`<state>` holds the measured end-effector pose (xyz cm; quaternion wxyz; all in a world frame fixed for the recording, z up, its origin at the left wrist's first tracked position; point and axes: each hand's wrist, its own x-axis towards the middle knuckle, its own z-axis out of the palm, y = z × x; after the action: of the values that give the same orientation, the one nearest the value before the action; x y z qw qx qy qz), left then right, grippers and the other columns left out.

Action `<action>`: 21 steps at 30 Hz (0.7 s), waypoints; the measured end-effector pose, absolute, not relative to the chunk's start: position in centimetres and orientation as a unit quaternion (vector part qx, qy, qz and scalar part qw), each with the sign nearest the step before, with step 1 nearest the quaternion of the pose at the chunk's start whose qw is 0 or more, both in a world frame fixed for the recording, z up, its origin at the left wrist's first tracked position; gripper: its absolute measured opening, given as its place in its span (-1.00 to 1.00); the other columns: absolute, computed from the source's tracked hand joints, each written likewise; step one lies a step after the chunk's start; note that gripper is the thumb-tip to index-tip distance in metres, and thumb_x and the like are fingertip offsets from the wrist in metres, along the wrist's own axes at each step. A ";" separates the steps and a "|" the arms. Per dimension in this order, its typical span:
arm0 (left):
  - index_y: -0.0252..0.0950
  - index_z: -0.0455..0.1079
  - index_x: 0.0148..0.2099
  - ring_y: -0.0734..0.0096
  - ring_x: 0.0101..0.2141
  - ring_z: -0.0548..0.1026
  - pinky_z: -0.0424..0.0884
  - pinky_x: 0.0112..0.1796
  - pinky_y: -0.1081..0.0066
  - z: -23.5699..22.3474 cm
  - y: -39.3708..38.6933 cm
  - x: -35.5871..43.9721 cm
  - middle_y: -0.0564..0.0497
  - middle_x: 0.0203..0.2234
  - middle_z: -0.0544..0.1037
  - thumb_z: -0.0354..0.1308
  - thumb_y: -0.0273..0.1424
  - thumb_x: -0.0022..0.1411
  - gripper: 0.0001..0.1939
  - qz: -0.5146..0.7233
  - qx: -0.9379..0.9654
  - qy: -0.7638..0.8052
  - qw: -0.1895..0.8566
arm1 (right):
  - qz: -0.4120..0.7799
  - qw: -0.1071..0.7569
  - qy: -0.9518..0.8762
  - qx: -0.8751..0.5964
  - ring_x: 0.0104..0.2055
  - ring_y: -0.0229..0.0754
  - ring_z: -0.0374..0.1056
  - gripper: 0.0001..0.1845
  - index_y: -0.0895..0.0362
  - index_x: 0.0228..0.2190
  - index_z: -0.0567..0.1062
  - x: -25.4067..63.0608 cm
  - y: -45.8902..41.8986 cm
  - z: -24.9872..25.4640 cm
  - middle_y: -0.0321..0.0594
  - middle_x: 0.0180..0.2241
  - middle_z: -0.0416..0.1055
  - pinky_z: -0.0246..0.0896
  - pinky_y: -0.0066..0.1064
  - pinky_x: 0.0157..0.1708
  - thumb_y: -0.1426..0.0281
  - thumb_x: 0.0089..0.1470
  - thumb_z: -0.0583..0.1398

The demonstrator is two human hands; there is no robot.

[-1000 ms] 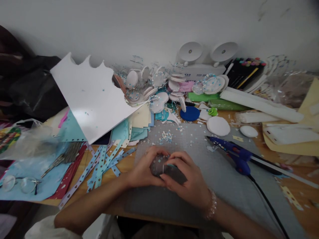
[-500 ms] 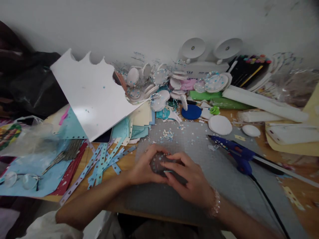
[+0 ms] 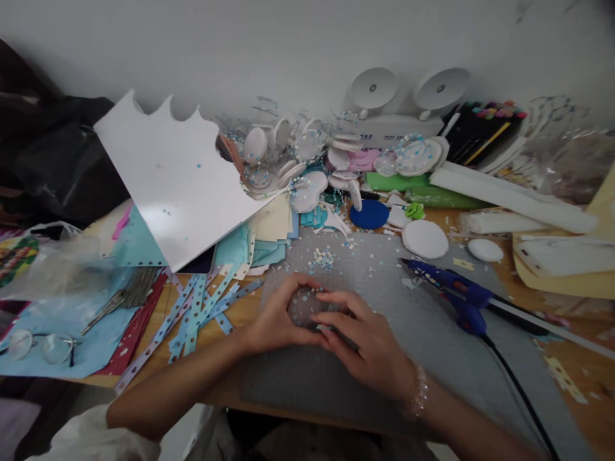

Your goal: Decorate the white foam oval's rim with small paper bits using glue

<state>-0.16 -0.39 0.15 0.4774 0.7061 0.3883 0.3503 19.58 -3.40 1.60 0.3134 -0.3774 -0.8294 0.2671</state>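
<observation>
A small clear rounded piece [image 3: 303,308], dotted with tiny pale flecks, is held low over the grey cutting mat [image 3: 307,378]. My left hand [image 3: 277,320] curves around its left side with fingers and thumb. From the right, the fingers of my right hand [image 3: 369,339] press on it, covering that side. Whether the flecks lie inside it or on its surface I cannot tell. Just beyond my hands is a little heap of white and blue paper confetti [image 3: 323,259]. A blue glue gun [image 3: 456,288] lies to the right.
Punched paper strips [image 3: 196,314] and eyeglasses [image 3: 48,346] lie at left. A white scalloped board [image 3: 187,173] leans behind them. White discs [image 3: 425,239], a blue disc [image 3: 369,214] and beaded round pieces [image 3: 307,192] crowd the back. The glue gun's cord [image 3: 519,384] runs toward the front right.
Both hands stay around the clear piece, with only a slight shift of the fingers, and more of its flecked surface shows. The camera view has moved a little.
</observation>
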 end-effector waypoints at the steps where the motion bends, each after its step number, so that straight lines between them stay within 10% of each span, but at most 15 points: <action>1: -0.22 0.25 0.00 0.18 -0.09 0.42 0.35 -0.05 0.23 0.2 -0.4 -0.1 -0.05 -0.12 0.44 0.47 -0.24 -0.20 -0.29 0.353 0.702 0.385 0.484 | 0.271 0.313 -0.830 -0.374 -0.14 -0.18 0.39 -0.77 0.12 -0.14 0.44 19.6 -3.4 1.6 -0.04 0.00 0.31 0.37 -0.30 -0.17 0.49 0.16 0.10; 21: -0.23 0.25 -0.01 0.16 -0.08 0.40 0.34 -0.04 0.19 0.1 -0.4 -0.1 -0.07 -0.13 0.41 0.50 -0.22 -0.28 -0.22 0.384 0.662 0.362 0.532 | 0.305 0.335 -0.807 -0.378 -0.02 -0.12 0.33 -0.78 0.08 -0.15 0.43 19.5 -3.1 1.8 -0.07 -0.01 0.30 0.32 -0.25 -0.06 0.47 0.13 0.12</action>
<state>-0.07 -0.38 0.12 0.5325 0.6620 0.3615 0.3841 19.52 -3.15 1.82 0.3353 -0.3782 -0.8073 0.3047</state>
